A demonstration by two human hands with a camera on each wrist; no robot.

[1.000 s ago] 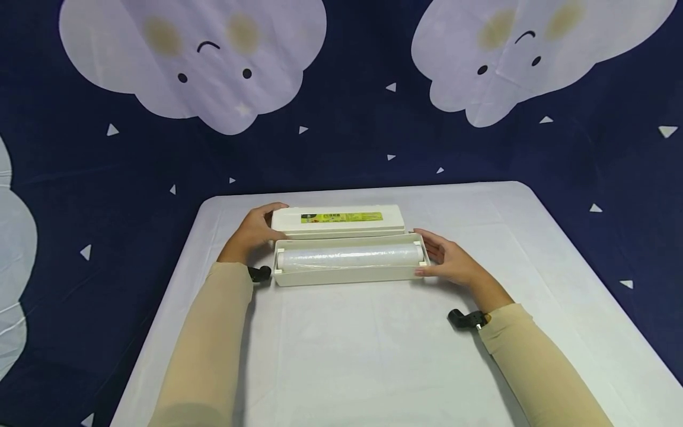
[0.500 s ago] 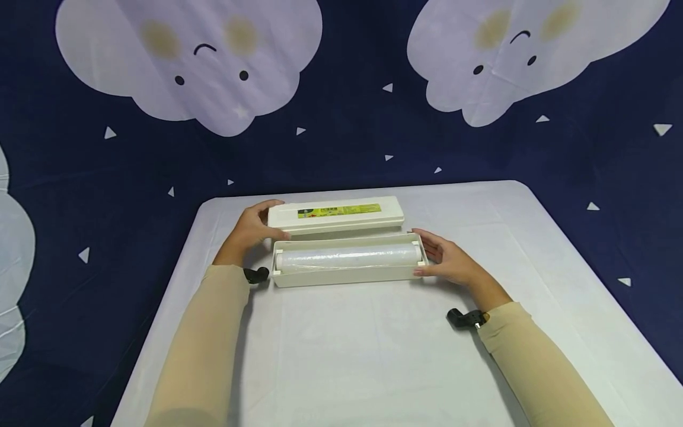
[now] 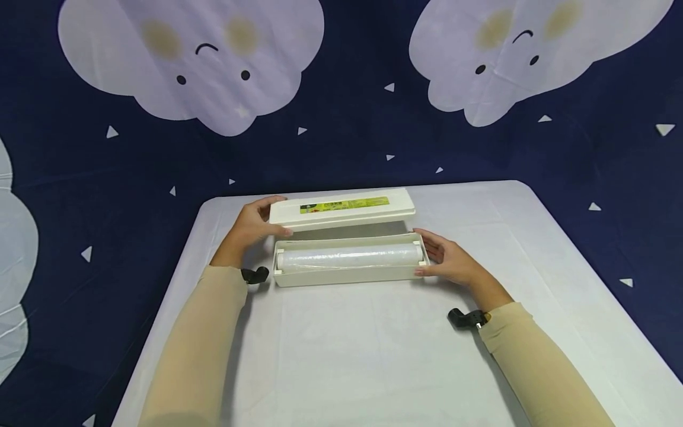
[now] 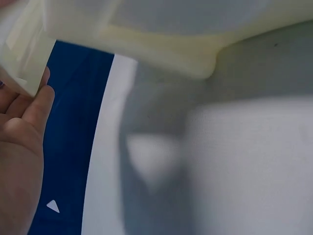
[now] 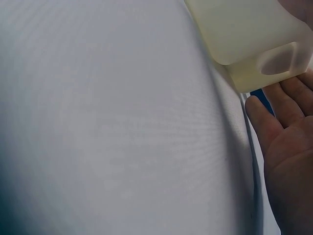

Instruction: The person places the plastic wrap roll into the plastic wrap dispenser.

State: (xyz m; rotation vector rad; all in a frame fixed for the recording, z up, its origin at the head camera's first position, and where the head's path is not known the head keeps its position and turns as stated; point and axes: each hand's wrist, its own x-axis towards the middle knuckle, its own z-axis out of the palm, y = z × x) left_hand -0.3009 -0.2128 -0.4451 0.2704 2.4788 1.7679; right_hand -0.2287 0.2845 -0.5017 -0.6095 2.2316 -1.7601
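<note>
At the far left there's a slice of cloud print on a dark blue cloth (image 3: pixel 363 35), with 2 more clouds along the top. Next is a tan sleeve, and the left hand (image 3: pixel 248 228) pinching the left end of a white lid (image 3: pixel 341 220), thumb on the near side. The lid has a yellow-green label (image 3: pixel 344 205) and sits at a slant on the far side of an open white box (image 3: pixel 347 276), pretty much mid-table. Can't tell if their left ends touch. There's 1 clear shiny roll (image 3: pixel 349 256) lying lengthwise in the box. The right hand (image 3: pixel 448 259) grips the box's right end, thumb near, fingers far. White table (image 3: pixel 373 356) under it all, and another tan sleeve comes in at near right.
</note>
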